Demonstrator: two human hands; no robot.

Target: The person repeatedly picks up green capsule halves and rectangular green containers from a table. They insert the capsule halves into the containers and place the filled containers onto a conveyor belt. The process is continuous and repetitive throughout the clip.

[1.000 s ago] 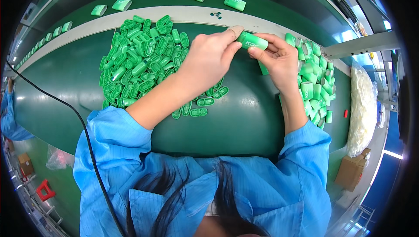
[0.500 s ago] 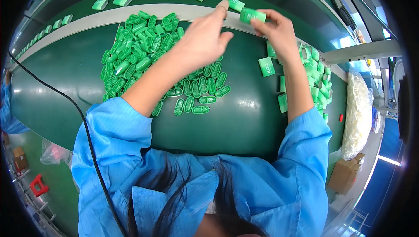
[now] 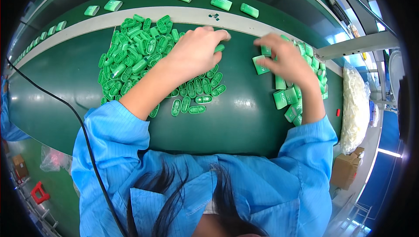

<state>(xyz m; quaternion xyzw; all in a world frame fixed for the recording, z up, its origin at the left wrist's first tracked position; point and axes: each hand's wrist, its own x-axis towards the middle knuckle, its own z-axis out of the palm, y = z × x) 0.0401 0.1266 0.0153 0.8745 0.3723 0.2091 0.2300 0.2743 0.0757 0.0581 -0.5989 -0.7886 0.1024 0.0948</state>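
My left hand (image 3: 196, 51) is above the right side of a heap of green oval caps (image 3: 150, 47). One small green cap (image 3: 219, 48) sits between its thumb and fingers. My right hand (image 3: 290, 58), slightly blurred, reaches over a pile of green-and-white sleeve-shaped cases (image 3: 286, 98). Its fingers and thumb are spread apart. The thumb is over a loose case (image 3: 259, 65) at the pile's left edge; whether it touches the case I cannot tell.
Beyond a pale rail (image 3: 238, 26), a green belt carries finished-looking pieces, among them one piece (image 3: 249, 10) nearest my right hand. A black cable (image 3: 80, 110) crosses my left side. At right are a metal arm (image 3: 358, 50), a bag of pale parts (image 3: 354, 110) and a carton (image 3: 345, 169).
The green piece in my right hand has been let go onto the belt. Both hands have drawn back toward me, the left to the caps and the right to the cases.
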